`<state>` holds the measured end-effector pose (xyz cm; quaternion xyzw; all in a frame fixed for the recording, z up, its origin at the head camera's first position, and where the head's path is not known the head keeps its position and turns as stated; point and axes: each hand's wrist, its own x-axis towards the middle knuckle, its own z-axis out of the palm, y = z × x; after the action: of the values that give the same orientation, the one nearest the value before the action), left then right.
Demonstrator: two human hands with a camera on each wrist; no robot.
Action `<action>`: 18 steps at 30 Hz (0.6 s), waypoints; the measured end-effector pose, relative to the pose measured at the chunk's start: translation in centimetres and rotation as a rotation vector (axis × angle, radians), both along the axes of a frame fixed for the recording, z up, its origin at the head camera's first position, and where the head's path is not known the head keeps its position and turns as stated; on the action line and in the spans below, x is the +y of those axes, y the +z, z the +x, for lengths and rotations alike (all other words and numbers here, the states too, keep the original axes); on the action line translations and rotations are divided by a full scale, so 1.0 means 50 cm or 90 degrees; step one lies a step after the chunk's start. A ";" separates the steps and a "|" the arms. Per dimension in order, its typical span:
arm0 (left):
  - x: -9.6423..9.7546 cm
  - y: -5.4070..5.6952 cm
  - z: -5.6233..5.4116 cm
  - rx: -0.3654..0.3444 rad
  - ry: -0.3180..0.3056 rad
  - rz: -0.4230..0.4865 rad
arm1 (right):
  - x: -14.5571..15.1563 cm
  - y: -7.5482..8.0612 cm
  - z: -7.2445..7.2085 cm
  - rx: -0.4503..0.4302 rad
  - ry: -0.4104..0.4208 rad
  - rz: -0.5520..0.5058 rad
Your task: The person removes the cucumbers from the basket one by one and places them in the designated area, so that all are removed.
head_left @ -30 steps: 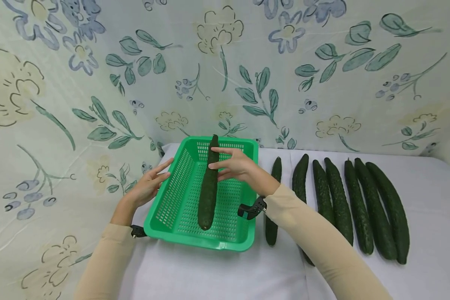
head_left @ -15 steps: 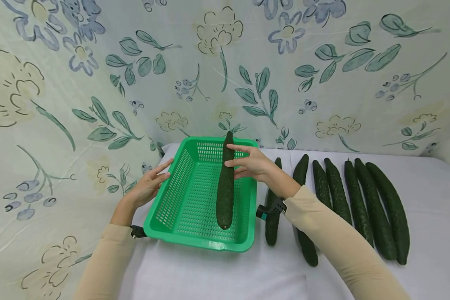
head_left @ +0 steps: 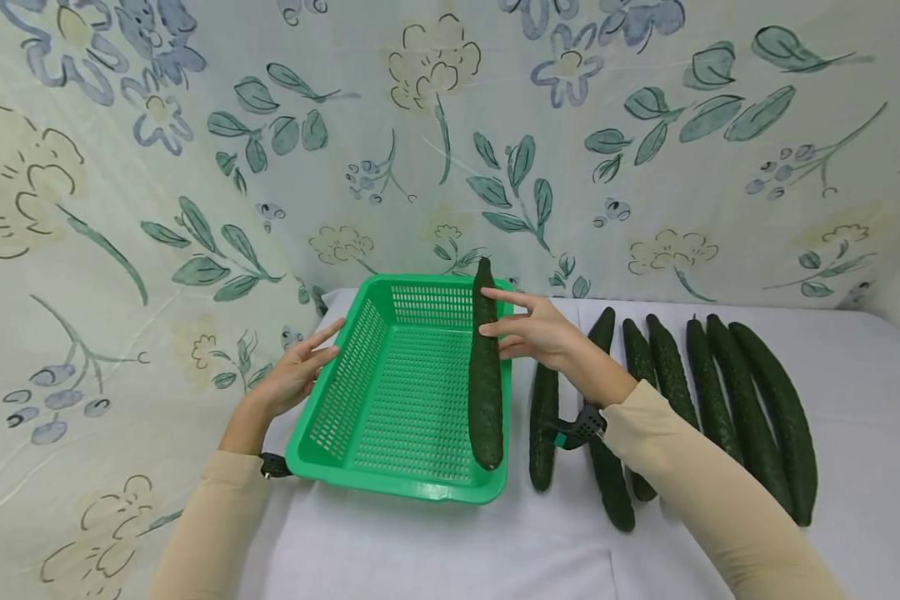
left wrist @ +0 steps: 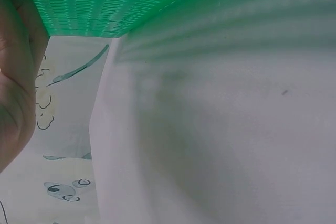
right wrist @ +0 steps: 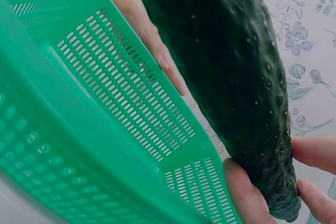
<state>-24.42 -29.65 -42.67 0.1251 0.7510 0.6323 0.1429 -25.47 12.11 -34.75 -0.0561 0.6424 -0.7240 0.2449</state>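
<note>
My right hand (head_left: 543, 333) grips a long dark green cucumber (head_left: 485, 400) near its narrower far end. The right wrist view shows the thumb on one side of the bumpy cucumber (right wrist: 231, 77) and fingertips on the other. Seen from the head, the cucumber overlaps the right side of a green slatted plastic basket (head_left: 375, 487), its thick end toward me. My left hand (head_left: 292, 375) rests against the outside of the basket's left rim, fingers extended. Part of that hand (left wrist: 16, 98) shows beside the basket wall (left wrist: 94, 3) in the left wrist view.
Right of the basket, a cucumber (head_left: 542, 442) lies on the white cloth (head_left: 420, 550), partly under my right wrist. Several more cucumbers (head_left: 783, 408) lie side by side farther right, some hidden by my sleeve (head_left: 705, 475). A floral curtain (head_left: 435, 125) hangs behind.
My right hand has carried the cucumber rightward from over the middle of the basket to over its right rim. The left hand and the basket have stayed in place.
</note>
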 end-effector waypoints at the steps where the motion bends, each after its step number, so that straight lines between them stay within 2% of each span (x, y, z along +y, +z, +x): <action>1: 0.000 0.000 0.001 -0.001 0.000 0.000 | 0.005 -0.002 0.001 0.004 0.001 0.002; 12: 0.001 0.002 0.001 0.003 0.002 -0.003 | 0.065 -0.020 0.012 0.009 -0.026 0.014; 18: 0.003 0.003 0.002 -0.005 0.014 -0.010 | 0.101 -0.026 0.024 0.031 -0.040 0.042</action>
<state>-24.30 -29.50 -42.50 0.1132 0.7569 0.6283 0.1395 -24.25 17.14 -36.04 -0.0456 0.6733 -0.7082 0.2078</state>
